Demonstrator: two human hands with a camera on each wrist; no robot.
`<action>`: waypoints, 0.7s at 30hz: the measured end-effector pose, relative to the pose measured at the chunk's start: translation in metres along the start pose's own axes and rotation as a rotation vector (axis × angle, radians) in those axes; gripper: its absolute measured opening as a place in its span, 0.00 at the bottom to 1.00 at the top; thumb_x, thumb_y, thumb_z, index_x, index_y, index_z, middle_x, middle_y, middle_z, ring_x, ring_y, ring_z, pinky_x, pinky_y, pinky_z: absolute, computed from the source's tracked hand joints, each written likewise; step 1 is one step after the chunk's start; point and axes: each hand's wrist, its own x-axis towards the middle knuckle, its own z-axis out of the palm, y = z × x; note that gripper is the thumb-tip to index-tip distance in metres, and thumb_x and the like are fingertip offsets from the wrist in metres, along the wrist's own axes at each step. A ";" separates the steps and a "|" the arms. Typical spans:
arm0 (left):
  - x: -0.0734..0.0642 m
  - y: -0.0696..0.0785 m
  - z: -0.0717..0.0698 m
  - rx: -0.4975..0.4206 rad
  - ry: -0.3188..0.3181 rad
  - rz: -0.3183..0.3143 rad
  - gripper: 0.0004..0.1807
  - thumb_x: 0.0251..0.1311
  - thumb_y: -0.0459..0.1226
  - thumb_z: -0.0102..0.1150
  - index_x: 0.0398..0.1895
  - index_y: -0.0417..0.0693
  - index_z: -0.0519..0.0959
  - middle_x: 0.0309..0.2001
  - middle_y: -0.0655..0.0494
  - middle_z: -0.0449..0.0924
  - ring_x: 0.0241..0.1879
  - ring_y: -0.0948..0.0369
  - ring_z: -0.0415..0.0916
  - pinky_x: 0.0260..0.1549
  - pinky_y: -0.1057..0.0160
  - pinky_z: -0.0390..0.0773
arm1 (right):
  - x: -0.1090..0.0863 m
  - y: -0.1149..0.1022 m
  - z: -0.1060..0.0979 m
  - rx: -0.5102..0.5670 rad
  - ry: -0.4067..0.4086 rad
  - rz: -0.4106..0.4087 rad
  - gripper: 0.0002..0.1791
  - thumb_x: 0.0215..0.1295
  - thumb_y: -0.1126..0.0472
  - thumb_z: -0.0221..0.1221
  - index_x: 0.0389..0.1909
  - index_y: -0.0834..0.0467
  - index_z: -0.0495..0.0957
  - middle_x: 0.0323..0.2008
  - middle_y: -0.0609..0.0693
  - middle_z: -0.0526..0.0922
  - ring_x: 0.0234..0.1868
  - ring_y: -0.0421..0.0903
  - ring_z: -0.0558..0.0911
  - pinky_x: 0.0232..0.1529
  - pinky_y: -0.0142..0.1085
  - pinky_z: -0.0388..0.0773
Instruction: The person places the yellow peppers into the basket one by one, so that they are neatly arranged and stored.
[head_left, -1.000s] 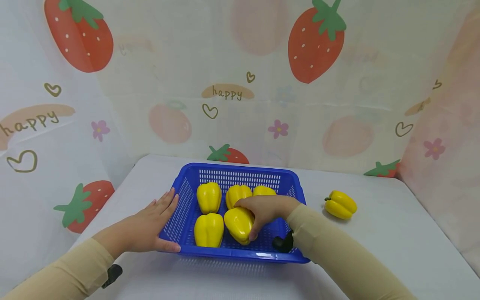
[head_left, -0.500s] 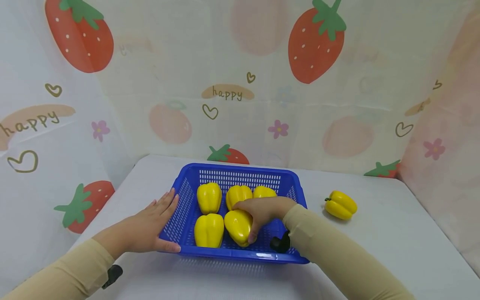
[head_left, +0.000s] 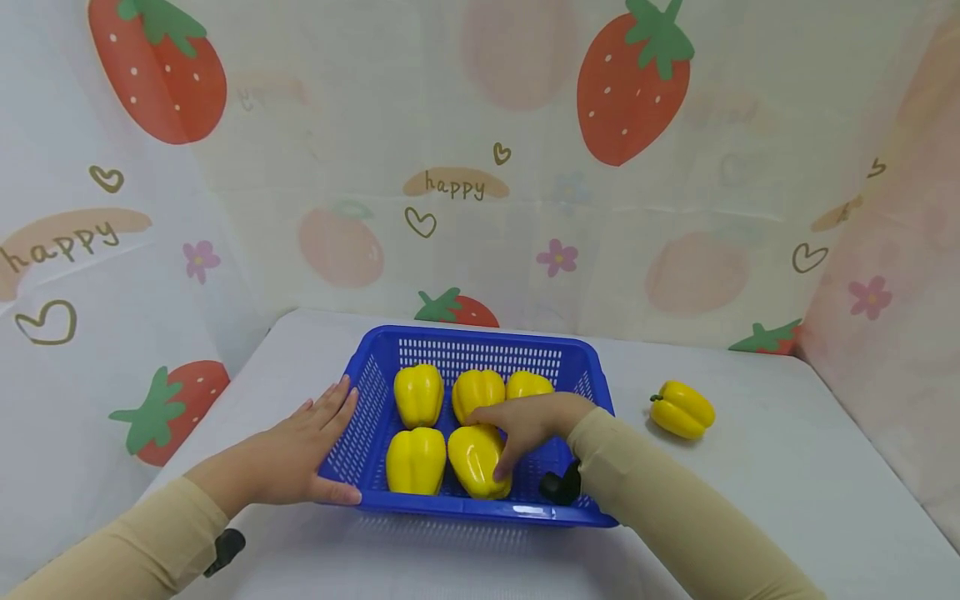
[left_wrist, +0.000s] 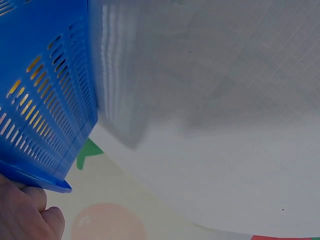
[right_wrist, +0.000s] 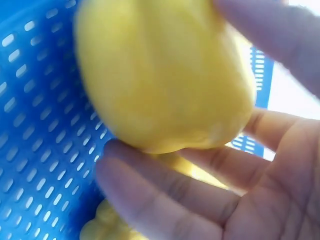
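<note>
My right hand [head_left: 528, 425] is around a yellow bell pepper [head_left: 474, 467] at the front of the blue basket [head_left: 487, 505], thumb on one side and fingers on the other. In the right wrist view the pepper [right_wrist: 165, 75] lies between the thumb and the fingers [right_wrist: 165, 190]. My left hand [head_left: 288, 458] rests against the basket's left side, fingers stretched along the wall and thumb on the front rim. Another pepper [head_left: 416, 462] sits just left of the handled one. Behind them stand more peppers, including one at the back left [head_left: 418, 396] and one partly covered by my right hand [head_left: 528, 383].
One yellow bell pepper [head_left: 682, 410] lies outside the basket, to its right on the white table [head_left: 750, 500]. Strawberry-printed cloth [head_left: 465, 250] hangs behind and at both sides. The basket's slotted wall [left_wrist: 45, 100] fills the left of the left wrist view.
The pepper at my right hand has turned more upright and sunk slightly towards the front rim. Its left neighbour has shifted a little left. My left hand stays put.
</note>
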 end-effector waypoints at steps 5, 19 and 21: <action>0.000 0.001 -0.001 -0.004 0.000 -0.002 0.68 0.34 0.77 0.45 0.71 0.41 0.39 0.72 0.44 0.30 0.70 0.48 0.34 0.64 0.44 0.44 | -0.001 0.002 0.000 -0.025 0.019 0.015 0.39 0.44 0.47 0.69 0.60 0.44 0.65 0.47 0.37 0.74 0.49 0.40 0.70 0.59 0.43 0.66; 0.000 -0.001 0.003 0.016 0.013 0.004 0.69 0.33 0.78 0.43 0.71 0.41 0.39 0.72 0.44 0.31 0.70 0.48 0.35 0.64 0.45 0.45 | 0.000 0.005 0.001 0.127 -0.006 0.009 0.28 0.51 0.54 0.66 0.55 0.45 0.69 0.42 0.40 0.74 0.39 0.39 0.76 0.41 0.30 0.77; 0.000 -0.001 0.003 0.016 0.013 0.005 0.69 0.33 0.78 0.43 0.71 0.41 0.39 0.72 0.44 0.31 0.70 0.48 0.35 0.64 0.45 0.45 | 0.001 0.007 0.001 0.144 -0.008 -0.003 0.23 0.52 0.55 0.66 0.50 0.44 0.71 0.39 0.41 0.75 0.38 0.40 0.76 0.39 0.30 0.78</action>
